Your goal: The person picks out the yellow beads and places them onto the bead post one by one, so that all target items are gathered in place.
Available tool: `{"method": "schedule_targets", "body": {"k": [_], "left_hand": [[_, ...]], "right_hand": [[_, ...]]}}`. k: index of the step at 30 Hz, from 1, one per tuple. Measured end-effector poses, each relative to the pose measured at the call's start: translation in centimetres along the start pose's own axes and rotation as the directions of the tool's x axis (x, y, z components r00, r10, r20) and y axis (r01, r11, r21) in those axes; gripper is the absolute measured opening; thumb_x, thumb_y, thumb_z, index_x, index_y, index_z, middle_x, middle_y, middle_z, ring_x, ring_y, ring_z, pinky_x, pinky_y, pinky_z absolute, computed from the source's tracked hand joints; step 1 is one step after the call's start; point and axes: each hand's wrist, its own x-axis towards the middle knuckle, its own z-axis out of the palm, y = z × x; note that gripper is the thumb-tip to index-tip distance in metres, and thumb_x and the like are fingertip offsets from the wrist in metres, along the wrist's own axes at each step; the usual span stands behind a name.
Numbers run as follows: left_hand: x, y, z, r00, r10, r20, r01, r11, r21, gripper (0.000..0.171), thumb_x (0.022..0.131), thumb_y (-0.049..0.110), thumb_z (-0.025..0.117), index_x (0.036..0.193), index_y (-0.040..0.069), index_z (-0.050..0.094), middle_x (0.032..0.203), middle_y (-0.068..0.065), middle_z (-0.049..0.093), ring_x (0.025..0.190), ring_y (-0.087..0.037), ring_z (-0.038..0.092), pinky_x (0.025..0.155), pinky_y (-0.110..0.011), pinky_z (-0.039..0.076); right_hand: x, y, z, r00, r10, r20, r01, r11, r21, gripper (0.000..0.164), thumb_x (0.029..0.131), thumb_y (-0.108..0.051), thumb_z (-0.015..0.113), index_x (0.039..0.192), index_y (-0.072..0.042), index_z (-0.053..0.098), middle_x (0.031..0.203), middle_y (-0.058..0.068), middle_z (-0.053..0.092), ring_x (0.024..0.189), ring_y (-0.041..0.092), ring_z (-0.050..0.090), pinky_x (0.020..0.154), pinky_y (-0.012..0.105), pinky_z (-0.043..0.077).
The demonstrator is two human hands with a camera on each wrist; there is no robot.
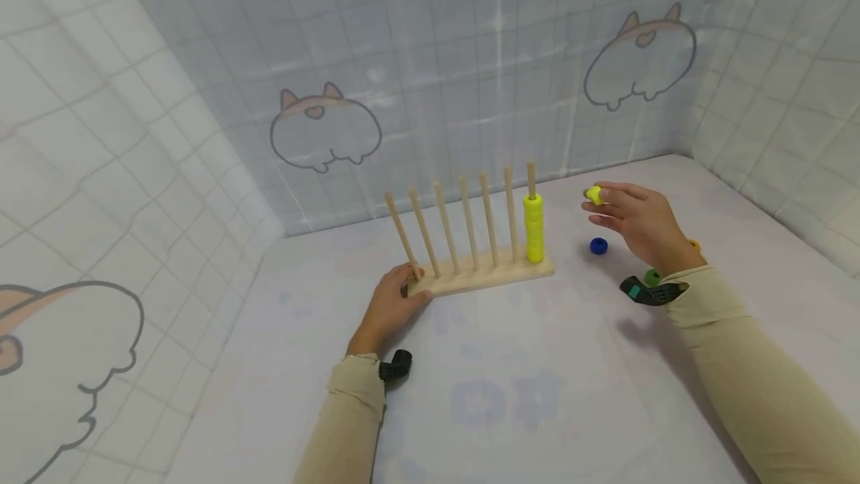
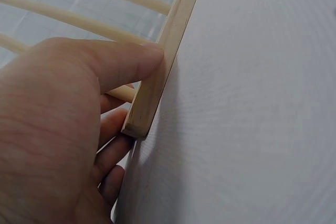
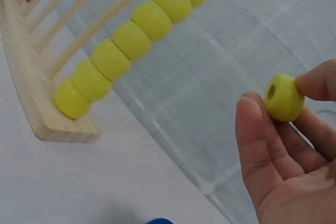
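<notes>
A wooden peg rack [image 1: 484,277] with a row of upright dowels stands on the table. Its rightmost peg bears a stack of several yellow beads [image 1: 534,230], with the bare peg tip showing above. My left hand [image 1: 390,305] grips the rack's left end; in the left wrist view the thumb lies along the front edge of the base [image 2: 152,85] and the fingers reach behind it. To the right of the rack, my right hand [image 1: 638,222] pinches one yellow bead [image 3: 284,98] in the air between thumb and fingers, its hole facing the stack in the right wrist view.
A blue bead [image 1: 599,246] lies on the table below my right hand. Near the right wrist are a green bead [image 1: 652,277] and an orange bead [image 1: 695,246], both partly hidden by the arm. A tile-patterned curtain [image 1: 457,81] rises behind the table.
</notes>
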Motion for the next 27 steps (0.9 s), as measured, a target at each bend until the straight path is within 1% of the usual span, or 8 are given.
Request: {"method": "schedule_targets", "body": {"k": [5, 8, 11, 16, 19, 27], "left_hand": [[0.0, 0.1, 0.2, 1.0, -0.009, 0.007, 0.009, 1.0, -0.005, 0.051, 0.092, 0.032, 0.071, 0.139, 0.017, 0.059, 0.155, -0.006, 0.041, 0.144, -0.031, 0.033, 0.116, -0.052, 0.027], [0.2, 0.1, 0.2, 1.0, 0.002, 0.003, -0.002, 1.0, -0.005, 0.051, 0.092, 0.032, 0.071, 0.139, 0.016, 0.059, 0.154, -0.006, 0.042, 0.143, -0.031, 0.033, 0.116, -0.052, 0.027], [0.2, 0.1, 0.2, 1.0, 0.015, 0.0, -0.015, 1.0, -0.007, 0.05, 0.092, 0.032, 0.071, 0.138, 0.016, 0.06, 0.154, -0.007, 0.043, 0.143, -0.032, 0.034, 0.115, -0.053, 0.028], [-0.1, -0.2, 0.4, 1.0, 0.016, 0.006, -0.016, 1.0, -0.006, 0.047, 0.092, 0.032, 0.071, 0.135, 0.017, 0.061, 0.153, -0.007, 0.043, 0.141, -0.032, 0.036, 0.113, -0.052, 0.032], [-0.2, -0.3, 0.4, 1.0, 0.013, -0.004, -0.013, 1.0, -0.01, 0.046, 0.092, 0.031, 0.072, 0.135, 0.017, 0.062, 0.153, -0.006, 0.044, 0.141, -0.031, 0.037, 0.113, -0.051, 0.032], [-0.2, -0.1, 0.2, 0.999, 0.024, -0.026, -0.024, 1.0, -0.016, 0.045, 0.092, 0.03, 0.072, 0.134, 0.017, 0.063, 0.153, -0.007, 0.044, 0.14, -0.031, 0.037, 0.112, -0.053, 0.033]], "right_hand": [[0.2, -0.5, 1.3, 1.0, -0.006, 0.017, 0.007, 0.999, -0.038, 0.049, 0.095, -0.026, 0.072, 0.135, -0.003, 0.054, 0.122, 0.007, 0.063, 0.102, 0.019, 0.07, 0.087, 0.028, 0.056], [0.5, -1.0, 2.2, 0.998, -0.041, 0.043, 0.043, 0.997, -0.064, 0.052, 0.096, -0.024, 0.07, 0.138, 0.0, 0.052, 0.125, 0.012, 0.059, 0.102, 0.019, 0.07, 0.087, 0.028, 0.056], [0.6, -1.7, 3.0, 0.996, -0.071, 0.059, 0.075, 0.994, -0.074, 0.052, 0.096, -0.022, 0.07, 0.138, 0.002, 0.052, 0.127, 0.014, 0.057, 0.102, 0.02, 0.069, 0.088, 0.027, 0.056], [0.7, -2.2, 4.1, 0.995, -0.064, 0.08, 0.07, 0.994, -0.08, 0.051, 0.096, -0.02, 0.07, 0.138, 0.002, 0.052, 0.125, 0.011, 0.057, 0.102, 0.019, 0.069, 0.089, 0.027, 0.055], [0.8, -2.2, 4.7, 0.993, -0.066, 0.099, 0.075, 0.993, -0.094, 0.05, 0.096, -0.019, 0.07, 0.138, 0.002, 0.052, 0.126, 0.012, 0.056, 0.103, 0.019, 0.069, 0.09, 0.028, 0.055], [1.5, -2.7, 5.5, 0.982, -0.134, 0.131, 0.153, 0.978, -0.145, 0.047, 0.098, -0.021, 0.068, 0.138, -0.001, 0.055, 0.13, 0.013, 0.054, 0.107, 0.021, 0.067, 0.087, 0.027, 0.056]]}}
